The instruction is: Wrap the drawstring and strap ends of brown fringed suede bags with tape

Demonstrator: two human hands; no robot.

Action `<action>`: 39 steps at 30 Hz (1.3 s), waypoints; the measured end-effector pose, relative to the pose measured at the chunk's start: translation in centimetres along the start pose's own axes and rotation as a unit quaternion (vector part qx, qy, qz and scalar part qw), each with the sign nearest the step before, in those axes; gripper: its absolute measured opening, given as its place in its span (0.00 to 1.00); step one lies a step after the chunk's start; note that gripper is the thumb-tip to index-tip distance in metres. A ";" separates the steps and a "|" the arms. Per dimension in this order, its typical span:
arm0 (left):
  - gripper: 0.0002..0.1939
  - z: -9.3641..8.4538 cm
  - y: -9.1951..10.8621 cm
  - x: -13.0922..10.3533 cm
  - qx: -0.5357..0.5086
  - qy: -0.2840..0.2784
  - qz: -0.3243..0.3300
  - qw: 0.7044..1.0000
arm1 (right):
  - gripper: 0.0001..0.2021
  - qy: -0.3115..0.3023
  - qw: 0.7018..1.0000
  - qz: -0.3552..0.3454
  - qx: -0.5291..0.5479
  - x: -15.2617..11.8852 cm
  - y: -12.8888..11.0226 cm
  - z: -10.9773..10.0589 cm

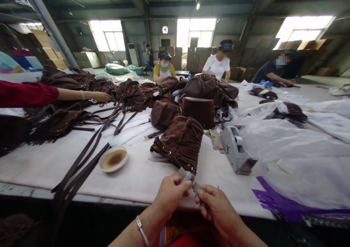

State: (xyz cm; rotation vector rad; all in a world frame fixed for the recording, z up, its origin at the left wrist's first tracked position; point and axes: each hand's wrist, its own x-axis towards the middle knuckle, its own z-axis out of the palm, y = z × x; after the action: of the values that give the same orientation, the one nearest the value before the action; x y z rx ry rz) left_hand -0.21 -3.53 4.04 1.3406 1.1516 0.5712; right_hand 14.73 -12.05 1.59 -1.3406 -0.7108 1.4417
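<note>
A dark brown fringed bag [182, 143] lies on the white-covered table in front of me, its near end close to my fingers. My left hand [172, 190], with a metal bracelet at the wrist, is closed at that end, thumb and fingers pinching crinkled clear plastic [188, 177]. A tan piece sticks up beside its fingers. My right hand [214, 205] is closed too, pinching a small tan strip [196, 187] just right of the left thumb. Whether the tan bits are one piece is hidden by the fingers.
A grey tape dispenser [237, 150] stands right of the bag, beside tan card pieces [217, 141]. A white bowl with brown residue [113, 158] and long straps [82, 166] lie left. Brown bags [198, 110] pile behind. A co-worker's red-sleeved arm [30, 93] reaches in; plastic sheeting [295, 155] covers the right.
</note>
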 end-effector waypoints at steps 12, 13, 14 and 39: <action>0.12 -0.6 0.5 0.5 0.033 -0.010 0.051 0.998 | 0.22 -0.128 0.863 -0.321 -0.369 -0.5 -4.6 -1.1; 0.12 -0.8 0.3 0.6 0.045 -0.010 0.053 0.998 | 0.26 -0.142 0.864 -0.311 -0.369 -0.4 -5.2 -1.0; 0.12 -0.9 0.2 0.6 0.057 -0.010 0.055 0.997 | 0.29 -0.157 0.864 -0.301 -0.370 -0.3 -5.7 -0.9; 0.07 -1.8 0.9 -1.5 0.177 -0.048 0.210 0.960 | 0.07 -0.097 0.862 -0.316 -0.384 4.2 -6.6 0.9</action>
State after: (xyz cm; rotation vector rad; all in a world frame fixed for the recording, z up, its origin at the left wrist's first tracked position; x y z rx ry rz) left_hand -2.16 -3.86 5.63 1.9267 0.9182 0.6120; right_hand 16.14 -5.87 6.24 -1.3273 -1.8057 0.7572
